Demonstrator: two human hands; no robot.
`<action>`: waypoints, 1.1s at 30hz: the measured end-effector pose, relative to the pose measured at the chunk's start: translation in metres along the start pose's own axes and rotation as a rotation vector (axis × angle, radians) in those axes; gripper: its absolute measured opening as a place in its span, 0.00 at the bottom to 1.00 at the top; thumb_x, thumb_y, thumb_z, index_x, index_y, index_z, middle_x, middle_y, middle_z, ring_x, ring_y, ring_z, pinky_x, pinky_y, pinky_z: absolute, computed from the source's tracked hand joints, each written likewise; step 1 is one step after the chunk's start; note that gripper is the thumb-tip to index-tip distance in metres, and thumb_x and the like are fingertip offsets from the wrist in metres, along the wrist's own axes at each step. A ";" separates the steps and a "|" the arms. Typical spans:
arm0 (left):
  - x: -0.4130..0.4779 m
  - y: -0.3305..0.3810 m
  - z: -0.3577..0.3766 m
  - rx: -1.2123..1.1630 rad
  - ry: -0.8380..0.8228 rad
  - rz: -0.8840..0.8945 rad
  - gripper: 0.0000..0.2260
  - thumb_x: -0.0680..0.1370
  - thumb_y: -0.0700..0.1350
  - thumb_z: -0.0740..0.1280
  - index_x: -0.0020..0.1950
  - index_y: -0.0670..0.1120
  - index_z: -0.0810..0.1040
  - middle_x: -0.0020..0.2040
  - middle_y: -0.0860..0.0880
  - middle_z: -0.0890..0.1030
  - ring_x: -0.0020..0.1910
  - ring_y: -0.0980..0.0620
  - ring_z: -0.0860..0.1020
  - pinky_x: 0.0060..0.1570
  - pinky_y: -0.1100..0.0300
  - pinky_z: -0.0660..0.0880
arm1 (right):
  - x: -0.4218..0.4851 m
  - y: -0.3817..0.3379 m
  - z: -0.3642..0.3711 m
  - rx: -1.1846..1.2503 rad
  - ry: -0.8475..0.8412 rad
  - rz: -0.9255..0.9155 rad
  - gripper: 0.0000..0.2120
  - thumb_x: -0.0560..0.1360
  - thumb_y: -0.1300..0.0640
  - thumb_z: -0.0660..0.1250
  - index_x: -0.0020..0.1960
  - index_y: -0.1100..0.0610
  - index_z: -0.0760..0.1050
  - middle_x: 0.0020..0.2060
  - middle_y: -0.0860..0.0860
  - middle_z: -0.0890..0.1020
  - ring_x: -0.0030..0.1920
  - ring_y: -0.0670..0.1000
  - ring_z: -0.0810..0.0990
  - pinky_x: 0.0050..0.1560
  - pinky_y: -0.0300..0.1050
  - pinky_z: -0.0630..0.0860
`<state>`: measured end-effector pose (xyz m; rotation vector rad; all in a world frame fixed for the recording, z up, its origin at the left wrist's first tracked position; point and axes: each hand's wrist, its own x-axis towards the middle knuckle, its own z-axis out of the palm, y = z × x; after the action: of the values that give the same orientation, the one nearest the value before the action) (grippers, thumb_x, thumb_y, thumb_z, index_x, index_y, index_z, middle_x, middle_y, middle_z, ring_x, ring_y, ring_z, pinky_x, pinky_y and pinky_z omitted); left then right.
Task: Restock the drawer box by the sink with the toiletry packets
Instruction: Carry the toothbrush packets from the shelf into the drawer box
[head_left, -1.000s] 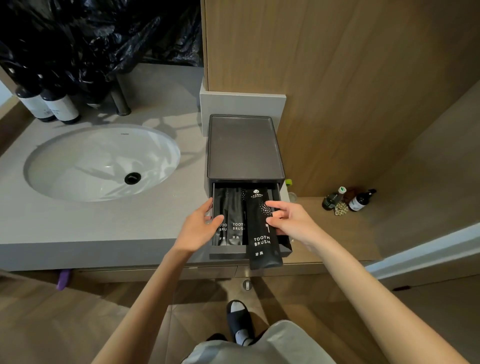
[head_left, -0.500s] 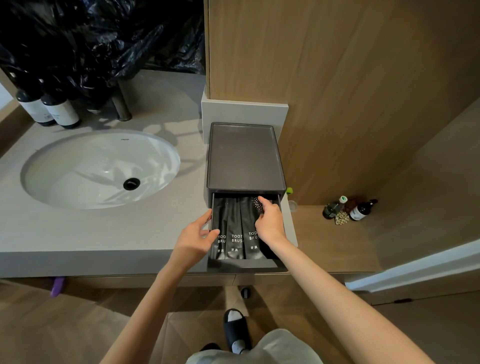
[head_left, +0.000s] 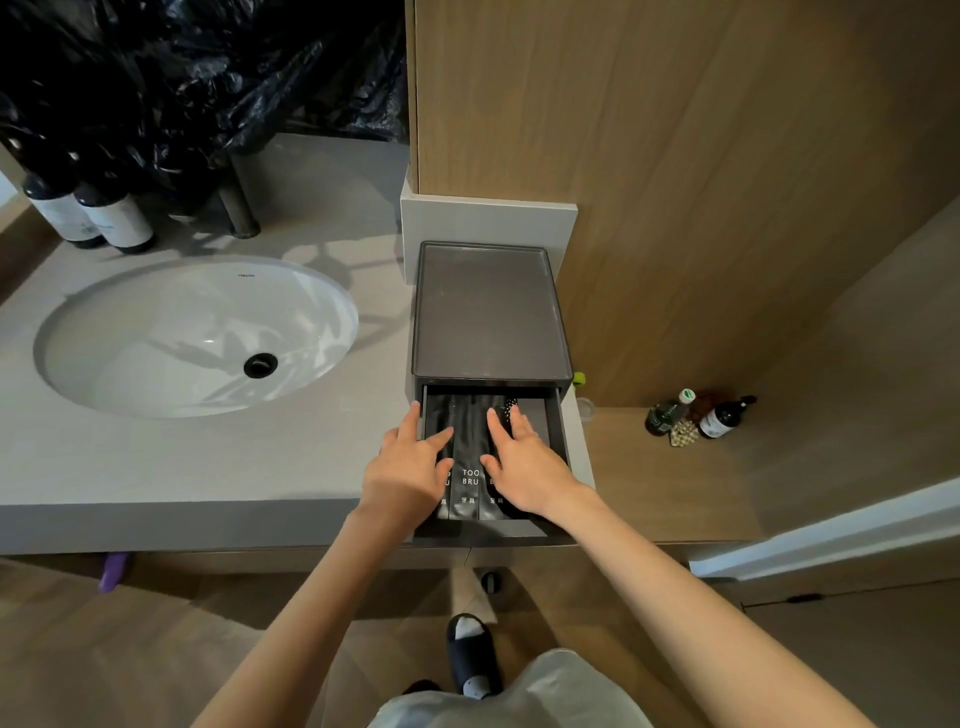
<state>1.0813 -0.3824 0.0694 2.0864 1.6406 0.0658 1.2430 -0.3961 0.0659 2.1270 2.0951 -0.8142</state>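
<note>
Pressed flat on the toothbrush packets (head_left: 469, 444) in the pulled-out drawer (head_left: 483, 532) of the drawer box (head_left: 491, 312), at three o'clock from the sink (head_left: 156, 332) on the counter (head_left: 182, 467): left hand (head_left: 408, 475) and right hand (head_left: 524, 467), fingers (head_left: 496, 428) straight, gripping nothing, probably levelling the row for closing.

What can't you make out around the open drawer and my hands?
Head view:
Lettering and count of the toothbrush packets: partly covered by the left hand and right hand.
Rear of the drawer: under the box top.
Labels on the counter bottles: too small.
Top of the faucet: behind the black plastic bag.
</note>
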 end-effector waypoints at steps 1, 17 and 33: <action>0.000 0.003 0.000 0.039 -0.021 -0.016 0.22 0.81 0.52 0.55 0.75 0.55 0.59 0.79 0.48 0.47 0.74 0.46 0.57 0.63 0.50 0.70 | 0.000 -0.001 0.001 -0.024 0.005 0.001 0.30 0.83 0.51 0.51 0.79 0.56 0.42 0.77 0.62 0.45 0.78 0.59 0.45 0.76 0.51 0.51; 0.014 0.016 0.013 -0.151 0.200 -0.174 0.12 0.79 0.51 0.61 0.53 0.46 0.80 0.73 0.47 0.63 0.70 0.46 0.64 0.59 0.48 0.72 | -0.001 0.006 0.001 0.030 0.044 -0.147 0.29 0.83 0.56 0.52 0.79 0.50 0.43 0.78 0.58 0.44 0.78 0.57 0.43 0.73 0.50 0.61; 0.011 0.019 0.023 -0.089 0.364 -0.124 0.13 0.78 0.46 0.59 0.46 0.40 0.80 0.70 0.45 0.66 0.68 0.47 0.65 0.49 0.54 0.76 | 0.000 0.005 -0.002 0.054 0.056 -0.140 0.30 0.82 0.58 0.53 0.79 0.51 0.43 0.78 0.59 0.42 0.77 0.59 0.53 0.52 0.42 0.74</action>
<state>1.1089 -0.3834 0.0545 1.9850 1.9325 0.4942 1.2489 -0.3959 0.0663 2.0715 2.2976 -0.8437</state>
